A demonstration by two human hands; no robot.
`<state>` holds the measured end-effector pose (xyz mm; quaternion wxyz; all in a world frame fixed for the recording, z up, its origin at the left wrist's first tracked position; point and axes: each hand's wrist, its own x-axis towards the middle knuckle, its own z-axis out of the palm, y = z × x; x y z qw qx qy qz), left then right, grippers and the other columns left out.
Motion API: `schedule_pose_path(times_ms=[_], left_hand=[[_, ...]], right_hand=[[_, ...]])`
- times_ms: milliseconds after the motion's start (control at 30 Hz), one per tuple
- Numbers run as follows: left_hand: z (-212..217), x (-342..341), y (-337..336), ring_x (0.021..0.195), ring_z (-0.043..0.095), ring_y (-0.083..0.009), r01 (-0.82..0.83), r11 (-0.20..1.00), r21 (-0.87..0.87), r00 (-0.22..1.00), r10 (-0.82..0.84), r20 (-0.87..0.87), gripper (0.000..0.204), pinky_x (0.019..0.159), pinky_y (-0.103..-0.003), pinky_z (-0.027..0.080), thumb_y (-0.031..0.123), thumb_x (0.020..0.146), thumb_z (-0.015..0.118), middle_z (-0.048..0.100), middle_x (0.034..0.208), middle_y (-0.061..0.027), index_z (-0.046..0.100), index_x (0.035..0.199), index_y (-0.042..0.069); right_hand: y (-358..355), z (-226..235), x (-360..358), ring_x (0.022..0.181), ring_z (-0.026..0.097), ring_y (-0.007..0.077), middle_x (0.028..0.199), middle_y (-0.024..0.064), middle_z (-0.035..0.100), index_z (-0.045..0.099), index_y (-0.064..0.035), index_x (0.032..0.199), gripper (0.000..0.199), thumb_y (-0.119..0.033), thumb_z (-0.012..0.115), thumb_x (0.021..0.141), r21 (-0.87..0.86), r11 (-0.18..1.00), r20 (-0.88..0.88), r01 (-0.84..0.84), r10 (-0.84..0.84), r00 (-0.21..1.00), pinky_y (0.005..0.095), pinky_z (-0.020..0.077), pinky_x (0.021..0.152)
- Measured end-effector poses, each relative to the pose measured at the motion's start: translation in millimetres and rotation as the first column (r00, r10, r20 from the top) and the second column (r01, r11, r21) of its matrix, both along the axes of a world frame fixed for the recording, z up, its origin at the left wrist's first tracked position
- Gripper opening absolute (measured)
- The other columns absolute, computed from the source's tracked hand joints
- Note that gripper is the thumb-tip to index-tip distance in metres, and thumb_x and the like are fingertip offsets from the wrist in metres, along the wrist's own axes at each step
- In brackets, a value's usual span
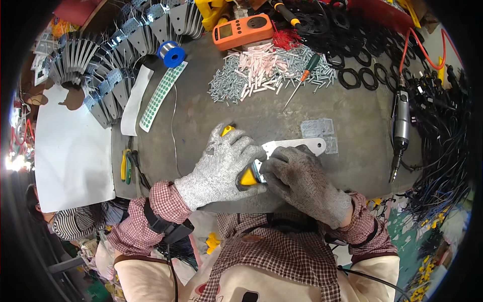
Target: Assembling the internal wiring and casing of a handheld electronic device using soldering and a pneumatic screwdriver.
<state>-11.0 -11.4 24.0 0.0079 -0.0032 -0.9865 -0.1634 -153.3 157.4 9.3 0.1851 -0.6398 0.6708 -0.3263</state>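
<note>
Checkered apron nearest | left hand palm-down, grip round yellow piece | right hand curled over pale plate, grip unclear

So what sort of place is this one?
Probably an assembly workshop: loose screws lie heaped on the workbench near an orange handheld meter, with a power screwdriver at the right.

Gloved left hand around a yellow piece, gloved right hand against a white plate, orange handheld meter, loose screws beyond
</note>
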Motion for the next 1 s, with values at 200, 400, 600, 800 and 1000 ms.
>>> schedule_pose_path(times_ms=[200, 400, 600, 800, 1000], left_hand=[[-4.8, 0.6, -2.4, 0.114, 0.057, -0.0328, -0.026, 0.999, 0.038, 0.999, 0.028, -0.036, 0.057, 0.117, -0.061, 0.025, 0.042, 0.068, 0.084, 0.063, 0.109, -0.0112, 0.063, 0.11, 0.01], [-4.9, 1.9, -2.4, 0.105, 0.056, -0.0339, -0.094, 0.994, 0.061, 0.984, 0.102, -0.144, 0.049, 0.11, -0.059, 0.03, 0.038, 0.066, 0.083, 0.062, 0.103, -0.0096, 0.061, 0.101, 0.012], [-12.5, -10.5, -6.8, 0.102, 0.055, -0.0357, -0.172, 0.978, 0.114, 0.953, 0.195, -0.232, 0.045, 0.11, -0.057, 0.03, 0.044, 0.07, 0.081, 0.059, 0.093, -0.0117, 0.061, 0.096, 0.013], [-14.1, -15.8, -10.2, 0.097, 0.055, -0.0338, -0.17, 0.978, 0.118, 0.955, 0.193, -0.225, 0.046, 0.108, -0.056, 0.033, 0.036, 0.068, 0.083, 0.056, 0.091, -0.0106, 0.059, 0.098, 0.011], [-8.0, -26.1, -7.7, 0.108, 0.057, -0.0332, -0.16, 0.983, 0.087, 0.966, 0.174, -0.191, 0.05, 0.109, -0.057, 0.032, 0.043, 0.071, 0.081, 0.061, 0.101, -0.0111, 0.062, 0.103, 0.01]], right_hand=[[2.1, 17.5, 19.6, 0.092, 0.067, 0.0298, 0.094, 0.0128, 0.064, 0.058, -0.0067, 0.116, 0.03, -0.01, 0.063, 0.087, 0.128, 0.991, -0.153, 0.024, -0.004, 0.988, 0.0429, 0.053, 0.084], [33.7, 28.9, -30.6, 0.089, 0.067, 0.034, 0.096, 0.0167, 0.068, 0.053, -0.0049, 0.138, 0.048, -0.01, 0.065, 0.092, 0.158, 0.981, 0.258, 0.11, -0.149, 0.954, 0.043, 0.0509, 0.093], [117.8, -2.2, -149.1, 0.113, 0.06, 0.0416, 0.124, 0.0272, 0.059, 0.048, -0.0059, 0.145, 0.065, -0.021, 0.072, 0.086, -0.009, 0.454, -0.304, 0.891, -0.85, 0.43, 0.0475, 0.0498, 0.093], [81.8, -33.0, -129.4, 0.117, 0.059, 0.0292, 0.137, 0.0192, 0.053, 0.038, -0.0069, 0.149, 0.067, -0.012, 0.065, 0.088, 0.001, 0.544, 0.979, 0.839, -0.173, 0.111, 0.048, 0.0489, 0.103], [9.0, -18.6, -78.5, 0.116, 0.061, 0.026, 0.135, 0.0153, 0.058, 0.048, -0.0005, 0.138, 0.044, -0.022, 0.058, 0.1, -0.063, 0.787, 0.88, 0.614, 0.334, -0.338, 0.0524, 0.0486, 0.104]])
